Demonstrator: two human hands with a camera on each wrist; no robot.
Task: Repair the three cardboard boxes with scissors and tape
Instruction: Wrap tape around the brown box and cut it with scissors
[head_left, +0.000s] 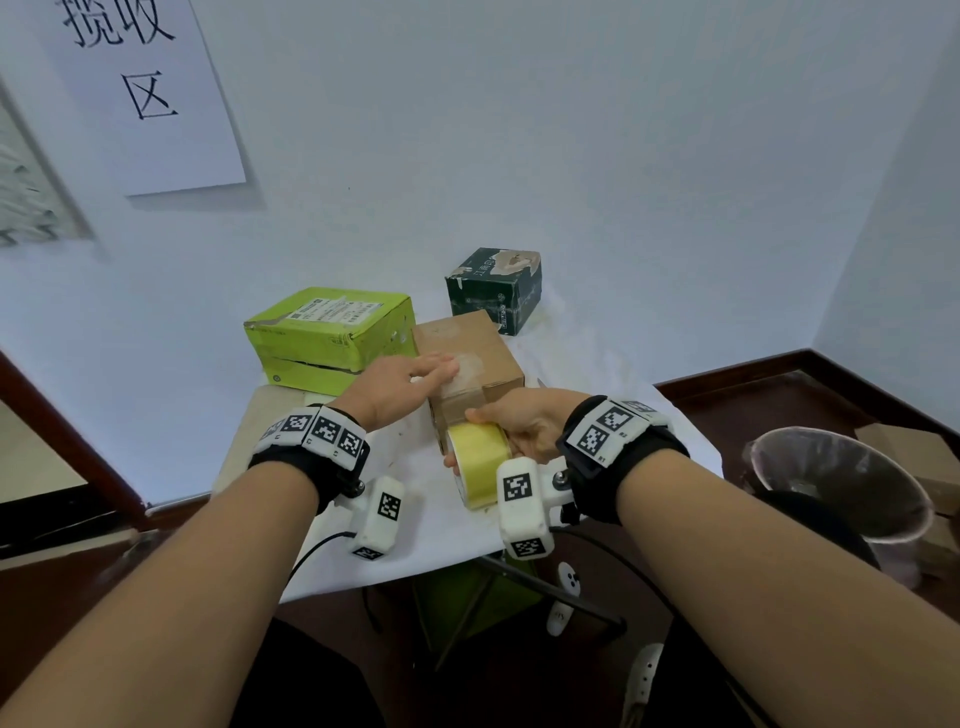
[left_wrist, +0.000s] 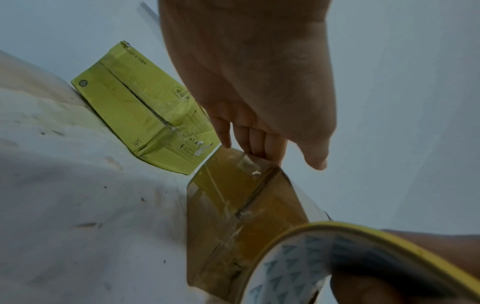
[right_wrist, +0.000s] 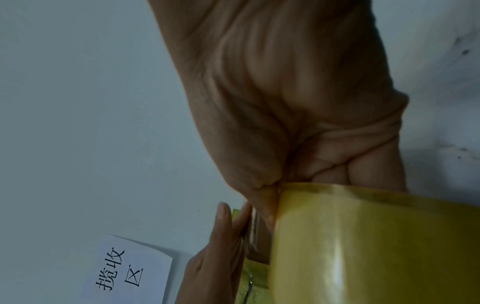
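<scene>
A brown cardboard box (head_left: 485, 353) stands mid-table, with old clear tape on its top and sides (left_wrist: 233, 205). My left hand (head_left: 415, 376) lies flat on its top, fingers (left_wrist: 255, 142) straight and pressing down. My right hand (head_left: 519, 428) grips a yellow tape roll (head_left: 480, 462) against the box's near face; the roll (right_wrist: 376, 246) fills the right wrist view. A lime-green box (head_left: 332, 338) with a split side seam (left_wrist: 145, 102) sits to the left. A dark green box (head_left: 496, 288) with a torn top stands behind. No scissors are in view.
The table (head_left: 415, 519) is small, covered in white cloth, and stands against a white wall. A bin with a plastic liner (head_left: 841, 493) stands on the dark floor at right. A paper sign (head_left: 140, 88) hangs on the wall at upper left.
</scene>
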